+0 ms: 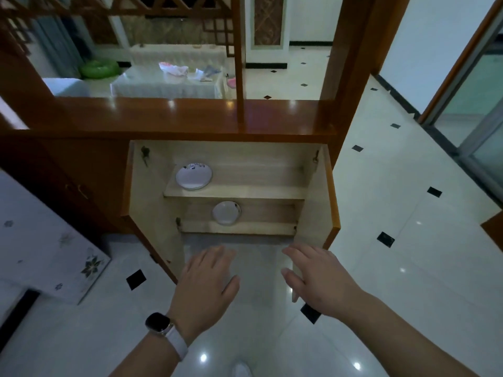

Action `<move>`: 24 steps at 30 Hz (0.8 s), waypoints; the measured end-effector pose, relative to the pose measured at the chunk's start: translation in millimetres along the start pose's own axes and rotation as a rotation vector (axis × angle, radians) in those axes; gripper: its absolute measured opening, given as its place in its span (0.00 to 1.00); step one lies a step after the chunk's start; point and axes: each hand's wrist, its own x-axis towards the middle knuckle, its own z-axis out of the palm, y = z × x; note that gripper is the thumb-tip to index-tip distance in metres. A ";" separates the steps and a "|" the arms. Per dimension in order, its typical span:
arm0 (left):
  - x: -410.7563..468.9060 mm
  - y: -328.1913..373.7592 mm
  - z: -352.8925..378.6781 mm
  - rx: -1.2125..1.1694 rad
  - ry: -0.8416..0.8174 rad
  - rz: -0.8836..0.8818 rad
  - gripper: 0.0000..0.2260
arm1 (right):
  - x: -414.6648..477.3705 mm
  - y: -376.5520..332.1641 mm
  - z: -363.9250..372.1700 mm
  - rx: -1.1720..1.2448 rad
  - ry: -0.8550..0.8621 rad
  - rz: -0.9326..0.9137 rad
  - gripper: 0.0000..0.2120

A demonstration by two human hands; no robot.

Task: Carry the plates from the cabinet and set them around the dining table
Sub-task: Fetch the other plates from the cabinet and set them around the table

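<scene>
The left hand [206, 281] and right hand [317, 278] hover palm-down with fingers spread, holding nothing. Just beyond the fingertips stands the open cabinet [317, 186]; one plate [226, 212] lies on its lower shelf, another plate [193, 176] farther up on the upper shelf.

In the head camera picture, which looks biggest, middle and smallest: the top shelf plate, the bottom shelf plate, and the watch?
1. Top shelf plate
2. Bottom shelf plate
3. Watch
The watch on the left wrist sits much nearer the camera, so its real size compared with the plates is unsure.
</scene>
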 end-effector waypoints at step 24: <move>167.3 -172.1 -3.3 0.094 -0.054 -0.213 0.22 | 288.1 -21.4 11.7 -0.049 -0.106 -0.171 0.25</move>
